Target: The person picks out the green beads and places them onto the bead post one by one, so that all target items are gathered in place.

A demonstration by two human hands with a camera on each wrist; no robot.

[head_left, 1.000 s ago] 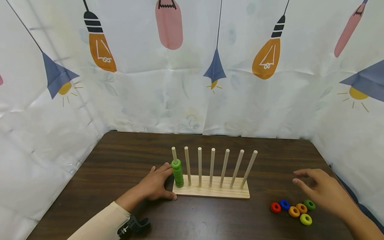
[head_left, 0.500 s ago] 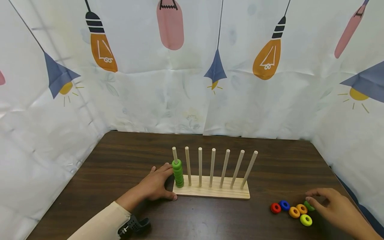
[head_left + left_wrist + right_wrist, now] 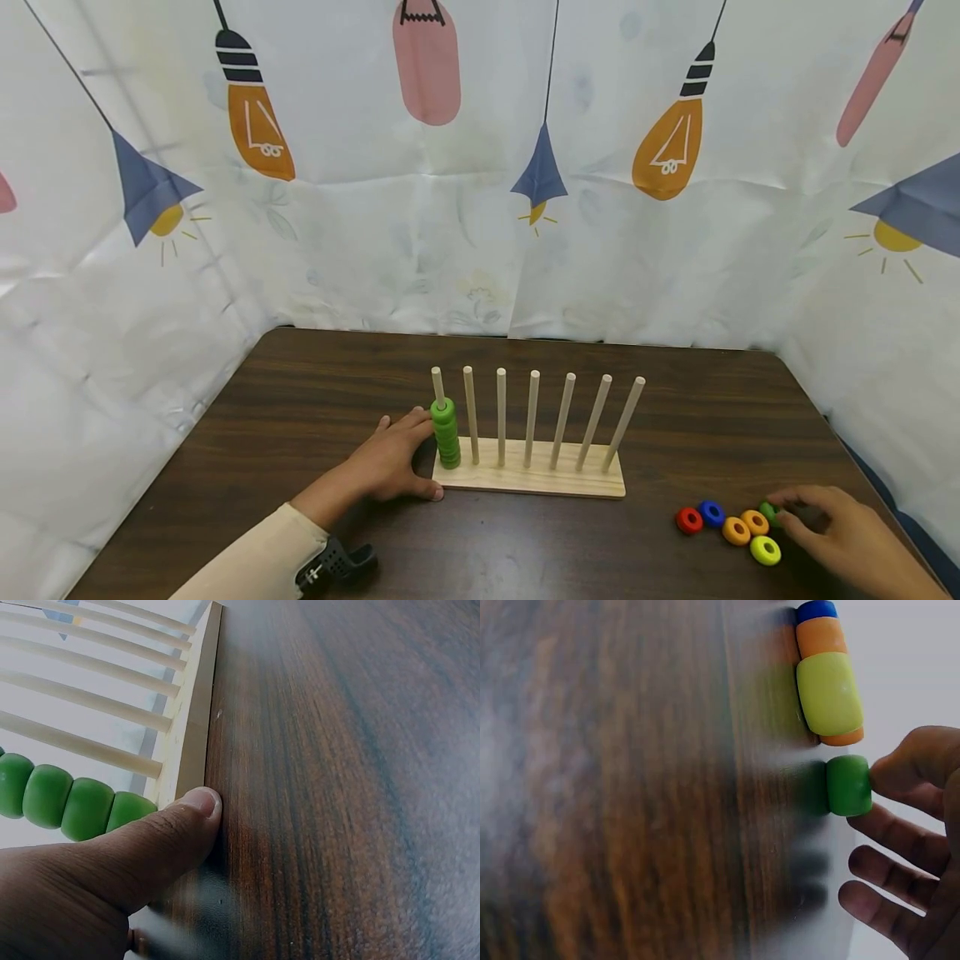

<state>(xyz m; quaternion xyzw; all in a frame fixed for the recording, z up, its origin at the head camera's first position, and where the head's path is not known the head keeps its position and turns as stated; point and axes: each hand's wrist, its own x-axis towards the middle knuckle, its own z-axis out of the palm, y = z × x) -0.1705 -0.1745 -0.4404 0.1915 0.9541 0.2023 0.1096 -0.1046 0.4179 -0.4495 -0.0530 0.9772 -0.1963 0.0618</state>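
A pale wooden peg rack (image 3: 525, 478) stands mid-table, with several upright pegs in a row. Green beads (image 3: 445, 433) are stacked on its leftmost peg; the other pegs are bare. My left hand (image 3: 393, 458) holds the rack's left end, thumb at the front corner of the base (image 3: 196, 712), as the left wrist view shows, and fingers reaching behind the green stack. At the right, my right hand (image 3: 843, 529) pinches a loose green bead (image 3: 849, 786) between thumb and index finger, low over the table, its other fingers spread loosely.
Beside the right hand lie a red bead (image 3: 689, 521), a blue bead (image 3: 712, 505), two orange beads (image 3: 731, 536) and a yellow-green bead (image 3: 759, 557). A white printed curtain (image 3: 480, 250) surrounds the dark wooden table (image 3: 337, 358) at the back and sides.
My right hand has come down and slightly right from above the loose beads, and its thumb and index finger have closed on the green bead. The left hand and rack stay put.
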